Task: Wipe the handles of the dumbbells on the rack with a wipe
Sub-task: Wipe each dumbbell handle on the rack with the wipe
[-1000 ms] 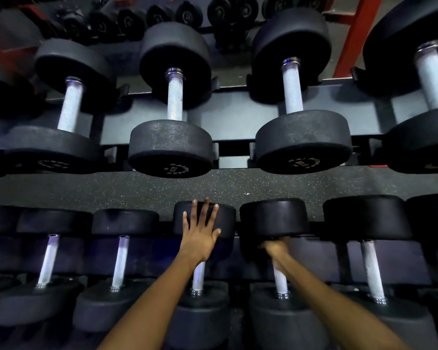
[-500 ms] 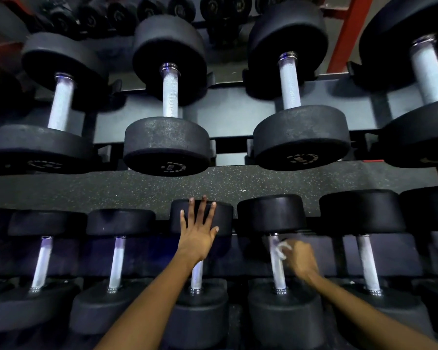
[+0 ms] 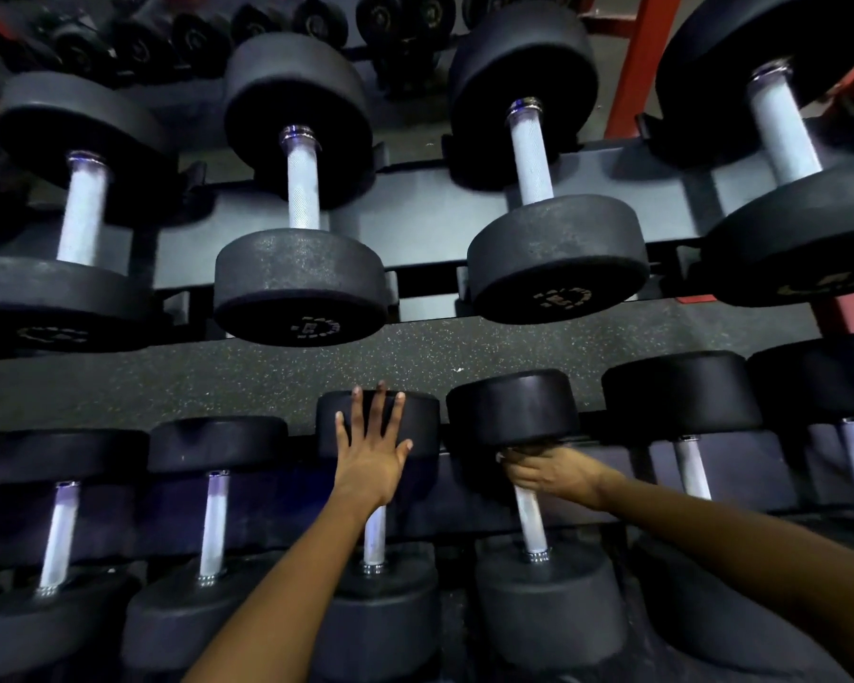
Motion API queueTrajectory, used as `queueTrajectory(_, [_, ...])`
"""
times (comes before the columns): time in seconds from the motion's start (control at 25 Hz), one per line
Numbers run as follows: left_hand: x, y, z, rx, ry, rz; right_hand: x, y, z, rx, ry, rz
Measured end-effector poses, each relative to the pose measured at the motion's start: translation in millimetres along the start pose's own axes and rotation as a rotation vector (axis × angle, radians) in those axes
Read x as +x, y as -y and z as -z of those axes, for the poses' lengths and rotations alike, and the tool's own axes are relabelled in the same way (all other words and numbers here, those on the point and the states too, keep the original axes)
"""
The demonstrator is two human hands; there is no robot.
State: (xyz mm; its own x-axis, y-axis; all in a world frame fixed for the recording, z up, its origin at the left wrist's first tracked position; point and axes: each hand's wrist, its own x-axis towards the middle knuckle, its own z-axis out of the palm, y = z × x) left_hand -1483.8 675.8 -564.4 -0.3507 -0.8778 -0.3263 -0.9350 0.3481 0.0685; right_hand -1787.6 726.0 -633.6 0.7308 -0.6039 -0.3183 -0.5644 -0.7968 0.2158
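Right hand (image 3: 548, 473) higher up handle (image 3: 531, 522)

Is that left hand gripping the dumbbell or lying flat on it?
Flat. The left hand rests with fingers straight and spread on the dumbbell head, curling round nothing.

Two-tier dark rack (image 3: 430, 224), black dumbbells (image 3: 301, 224) side by side on both tiers.

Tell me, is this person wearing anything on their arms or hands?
No. Both forearms are bare, with no sleeves in view. The left hand and right hand show no gloves, and I see no rings, watch or wristband. The fingers are slim and bare.
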Motion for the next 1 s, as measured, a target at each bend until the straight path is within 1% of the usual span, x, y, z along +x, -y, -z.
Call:
queueTrajectory(0.04, [0.8,-0.6,-0.8,0.006,-0.002,0.005,15.9,7.0,-0.3,0.015,0.127,-0.032])
queueTrajectory(0.08, [0.5,-1.8,0.5,0.019,0.021,0.018,29.2,15.7,-8.2,0.069,0.124,-0.124])
queueTrajectory(0.12, [1.5,-2.4,0.3,0.028,0.051,0.032,42.2,20.2,-8.9,0.131,0.157,-0.238])
queueTrajectory(0.16, [0.7,-3.3,2.1,0.037,0.071,0.042,52.7,15.9,-2.5,0.123,0.191,-0.242])
queueTrajectory(0.2, [-0.7,-3.6,4.7,0.046,0.074,0.043,51.4,15.2,6.3,0.075,0.201,-0.181])
queueTrajectory(0.24, [-2.1,-4.6,7.8,0.048,0.070,0.039,41.3,15.7,10.6,0.014,0.104,-0.104])
queueTrajectory(0.28, [-2.6,-4.9,7.5,0.043,0.077,0.037,25.2,14.6,16.3,0.024,0.027,-0.069])
queueTrajectory(0.32, [-3.2,-5.4,8.4,0.032,0.089,0.038,15.9,13.1,19.0,0.014,-0.181,-0.048])
queueTrajectory(0.36, [-3.9,-5.5,8.0,0.034,0.097,0.042,6.0,14.1,17.0,0.005,-0.295,-0.100])
queueTrajectory(0.4, [-4.0,-5.6,7.8,0.047,0.092,0.041,-5.9,15.0,14.2,0.063,-0.385,-0.174])
queueTrajectory(0.44, [-4.3,-5.9,7.2,0.055,0.084,0.040,-19.2,17.2,11.8,0.167,-0.406,-0.310])
queueTrajectory(0.48, [-4.4,-6.1,7.3,0.053,0.081,0.037,-30.4,22.2,5.9,0.308,-0.453,-0.496])
queueTrajectory(0.52, [-4.2,-6.0,6.9,0.042,0.075,0.037,-37.6,26.7,0.1,0.527,-0.494,-0.734])
queueTrajectory(0.56, [-4.1,-6.1,6.6,0.040,0.069,0.039,-40.8,27.8,-1.4,0.834,-0.523,-0.980])
queueTrajectory(0.6, [-3.8,-6.0,5.9,0.044,0.074,0.045,-38.4,25.9,1.6,1.172,-0.511,-1.203])
queueTrajectory(0.64, [-3.5,-6.0,5.7,0.051,0.085,0.047,-31.9,24.2,7.1,1.504,-0.483,-1.368])
queueTrajectory(0.68, [-3.2,-6.1,6.1,0.051,0.095,0.051,-23.4,21.8,14.5,1.829,-0.451,-1.437])
queueTrajectory(0.72, [-2.7,-5.9,6.4,0.051,0.093,0.056,-13.1,20.0,18.7,2.031,-0.408,-1.464])
queueTrajectory(0.76, [-2.2,-5.9,6.5,0.052,0.088,0.065,-2.2,18.8,23.3,2.163,-0.372,-1.451])
queueTrajectory(0.84, [-1.8,-6.9,6.8,0.057,0.102,0.073,16.8,17.8,30.1,2.335,-0.397,-1.429])
queueTrajectory(0.88, [-2.1,-7.0,6.9,0.050,0.108,0.077,23.9,18.4,33.8,2.375,-0.439,-1.437])
queueTrajectory(0.96, [-3.3,-5.1,5.1,0.044,0.078,0.062,34.0,24.9,36.1,2.263,-0.510,-1.504])
queueTrajectory(1.0, [-3.3,-4.1,4.9,0.036,0.056,0.050,36.8,29.3,38.5,2.197,-0.496,-1.523])
